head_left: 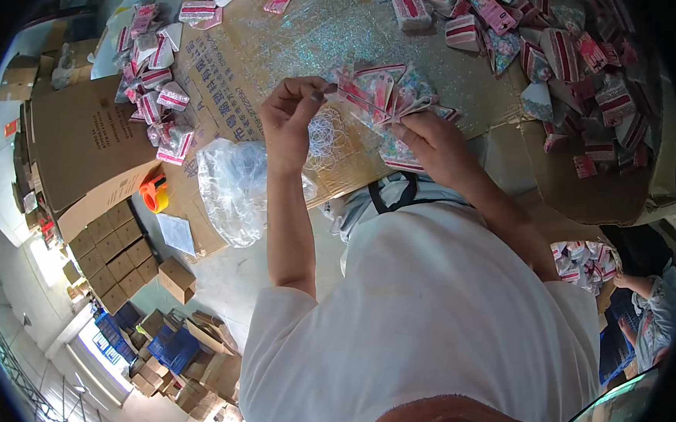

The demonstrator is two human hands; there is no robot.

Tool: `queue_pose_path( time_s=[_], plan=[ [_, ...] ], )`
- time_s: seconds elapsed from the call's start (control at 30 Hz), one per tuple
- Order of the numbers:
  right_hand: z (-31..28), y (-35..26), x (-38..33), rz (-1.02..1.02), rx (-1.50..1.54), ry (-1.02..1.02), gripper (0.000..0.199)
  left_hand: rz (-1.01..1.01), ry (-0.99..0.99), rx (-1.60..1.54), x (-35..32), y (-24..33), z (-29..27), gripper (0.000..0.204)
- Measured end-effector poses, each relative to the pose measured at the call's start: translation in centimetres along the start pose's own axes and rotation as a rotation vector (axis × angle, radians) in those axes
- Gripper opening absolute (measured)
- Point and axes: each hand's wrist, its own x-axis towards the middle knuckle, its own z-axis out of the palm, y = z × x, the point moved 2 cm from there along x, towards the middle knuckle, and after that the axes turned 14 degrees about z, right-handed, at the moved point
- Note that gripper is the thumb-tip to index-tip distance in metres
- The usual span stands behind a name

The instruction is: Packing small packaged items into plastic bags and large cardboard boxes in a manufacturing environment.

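Note:
On the cardboard-covered table, my right hand (433, 145) grips a glittery cake-slice-shaped piece (416, 89) with pink and white stripes. A pink tag (380, 94) shows at its top, partly covered by clear plastic. Just to the left, my left hand (293, 115) is raised with thumb and fingers pinched at the edge of that tag. Whatever is in this pinch is too small to make out. Below and between the hands lies a loose tangle of thin white strings (324, 141). Another striped piece (401, 159) rests under my right hand, near the table's front edge.
A crumpled clear plastic bag (234, 188) lies left of my left forearm. Striped cake-slice pieces are heaped at the left (162, 98) and far right (565, 58). An orange tape dispenser (153, 193) sits beside a large carton (94, 141). Another person's arm (635, 284) shows at lower right.

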Motion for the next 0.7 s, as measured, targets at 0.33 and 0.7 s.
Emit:
queue_pose_path(
  time_s=[0.33,0.7],
  plan=[
    [0.1,-1.3,-0.1,-0.001,-0.029,-0.012,0.02,0.057,-0.145,0.095,-0.3,1.3,0.5,0.008],
    [-0.4,-1.4,-0.3,0.012,-0.047,-0.084,0.022,0.064,-0.165,0.133,-0.5,1.2,0.1,0.012]
  ],
)
